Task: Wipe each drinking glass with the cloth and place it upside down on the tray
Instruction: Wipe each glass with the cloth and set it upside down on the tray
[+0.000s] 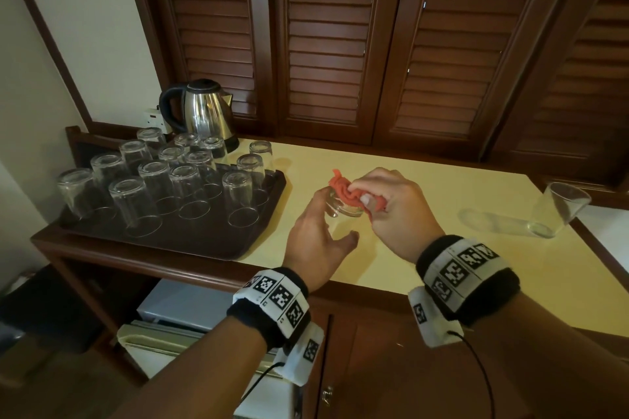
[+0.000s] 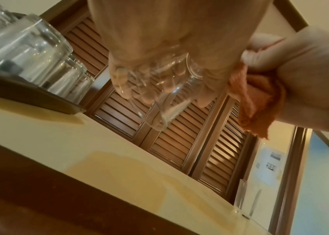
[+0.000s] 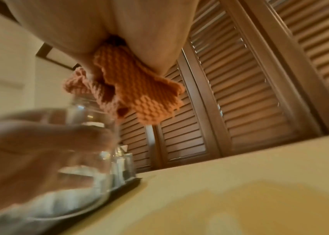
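1. The left hand (image 1: 316, 238) is gripping a glass (image 1: 343, 207) above the yellow table (image 1: 425, 201), its fingers curling round the far side and the thumb reaching across the near side.
2. In the left wrist view the fingers (image 2: 123, 89) are showing through the clear wall of the glass (image 2: 159, 95), so this grip is holding the glass.
3. The right hand (image 1: 391, 211) is pinching an orange cloth (image 1: 347, 189) and pressing it onto the top of the glass; this grip is holding the cloth.
4. In the right wrist view the cloth (image 3: 135, 89) is hanging bunched from between thumb and fingers, touching the upper end of the glass (image 3: 91, 124).
5. Whether the end under the cloth is the rim or the base, I cannot tell.
6. The dark tray (image 1: 190, 238) is lying on the left part of the table, just beside the hands.
7. On the tray, glasses are standing upside down in rows; about 12 are showing, and 1 more (image 1: 261, 153) is standing at the tray's far right corner, where I cannot tell if it is on the tray or on the table.
8. 1 upright glass (image 1: 561, 211) is standing alone near the table's right edge, well apart from the hands.
9. A steel kettle (image 1: 204, 112) is sitting behind the tray, against brown louvred doors (image 1: 326, 44).
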Motion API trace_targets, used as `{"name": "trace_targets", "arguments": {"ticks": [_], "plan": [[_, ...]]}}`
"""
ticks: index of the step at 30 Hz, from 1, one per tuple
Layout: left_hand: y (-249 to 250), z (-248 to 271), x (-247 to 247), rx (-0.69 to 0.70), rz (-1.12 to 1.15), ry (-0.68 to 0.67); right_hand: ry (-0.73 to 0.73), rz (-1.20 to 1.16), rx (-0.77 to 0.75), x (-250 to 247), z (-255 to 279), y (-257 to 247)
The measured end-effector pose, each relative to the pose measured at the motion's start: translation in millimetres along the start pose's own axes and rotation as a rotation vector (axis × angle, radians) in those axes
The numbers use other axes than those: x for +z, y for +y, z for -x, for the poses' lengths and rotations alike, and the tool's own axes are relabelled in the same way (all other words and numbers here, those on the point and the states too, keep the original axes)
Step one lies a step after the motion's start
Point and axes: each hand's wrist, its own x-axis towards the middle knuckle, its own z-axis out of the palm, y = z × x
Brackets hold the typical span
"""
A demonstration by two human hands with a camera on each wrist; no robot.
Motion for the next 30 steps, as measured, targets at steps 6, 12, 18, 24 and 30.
{"name": "trace_targets", "arguments": {"ticks": [6, 12, 18, 24, 30], "plan": [[-7, -5, -2, -0.007, 0.002, 0.032, -0.039, -0.070, -0.033, -2, 5, 2], [-11, -1, 7, -0.032, 0.074, -0.006, -0.092, -0.119, -0.037, 3, 9, -9], [-9, 1, 13, -0.038, -0.005, 0.009, -0.062, -0.056, -0.023, 6, 2, -4], [-9, 0, 8, -0.024, -0.047, 0.042, -0.029, 0.009, 0.013, 5, -1, 5], [-15, -1, -2, -0.023, -0.060, 0.071, -0.081, -0.028, -0.004, 9, -4, 2]]}}
